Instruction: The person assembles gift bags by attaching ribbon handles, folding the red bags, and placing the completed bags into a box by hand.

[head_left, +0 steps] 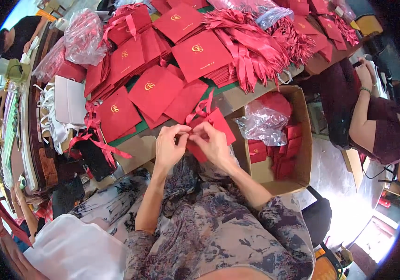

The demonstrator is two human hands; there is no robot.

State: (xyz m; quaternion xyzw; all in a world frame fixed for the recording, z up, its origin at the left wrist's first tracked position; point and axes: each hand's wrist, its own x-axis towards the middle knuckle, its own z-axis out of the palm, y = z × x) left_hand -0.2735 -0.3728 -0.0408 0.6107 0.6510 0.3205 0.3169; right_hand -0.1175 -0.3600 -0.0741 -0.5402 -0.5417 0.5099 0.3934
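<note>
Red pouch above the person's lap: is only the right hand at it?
No, the left hand and the right hand are both at the red pouch, their fingertips close together.

The left hand and right hand meet at a bag, just in front of the near edge of the table. Behind them, stacks of bags spread across the middle of the table, a bundle of ribbons to their right. Left of the stacks lies a box, with cords on its left and a plastic bag behind it. Right of the hands stands a carton, plastic film lying inside among packets; farther right is another person.
</note>
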